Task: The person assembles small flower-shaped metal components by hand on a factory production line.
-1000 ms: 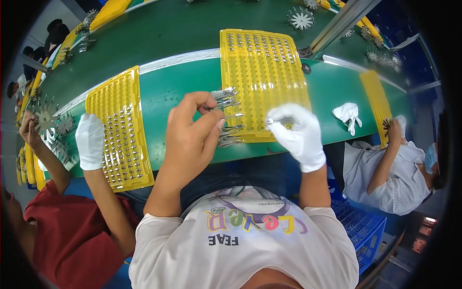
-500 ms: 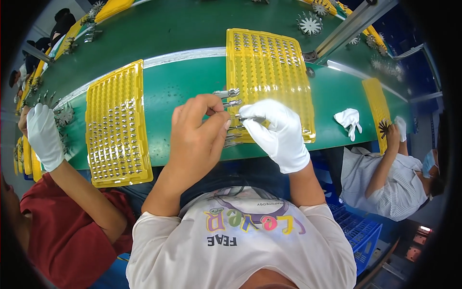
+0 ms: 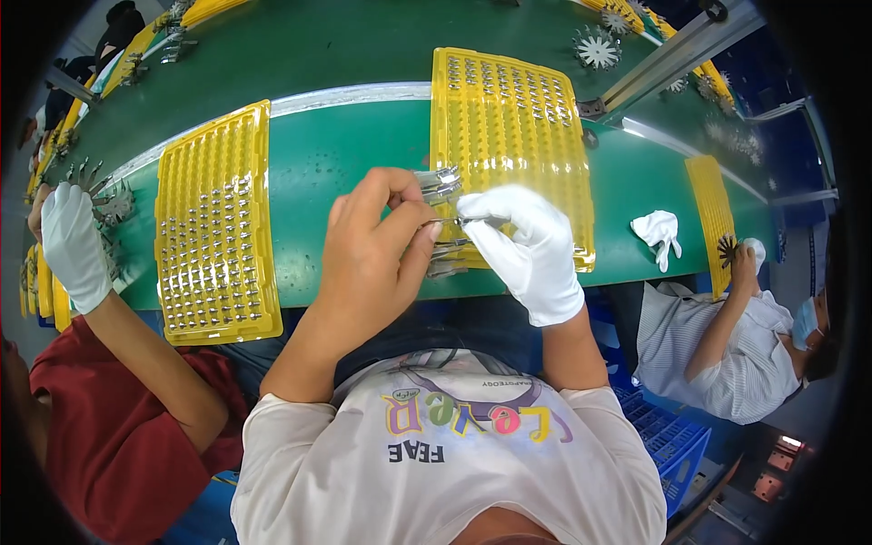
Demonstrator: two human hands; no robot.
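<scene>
My left hand [image 3: 372, 250], bare, is closed in a pinch at the inner end of a thin, small metal part [image 3: 460, 222]. My right hand [image 3: 527, 245], in a white glove, grips the same part between thumb and forefinger, so the two hands almost touch. Above and below the fingertips stick out several shiny flat metal prongs [image 3: 441, 184]; what joins them is hidden behind my left hand. Under and beyond my right hand lies a yellow plastic tray [image 3: 509, 163] with rows of pockets, its far rows holding small metal pieces.
Left of me, a second yellow tray [image 3: 186, 186] holds many small metal pieces on the green table [image 3: 341, 145]. A loose white glove [image 3: 656, 236] lies to the right. Co-workers sit on both sides. Star-shaped metal holders [image 3: 597, 49] stand on the far belt, near a metal post [image 3: 672, 59].
Both hands stay together at nearly the same spot. The metal prongs have shifted slightly, and the small part sits closer between my fingertips. The whole view has moved a little.
</scene>
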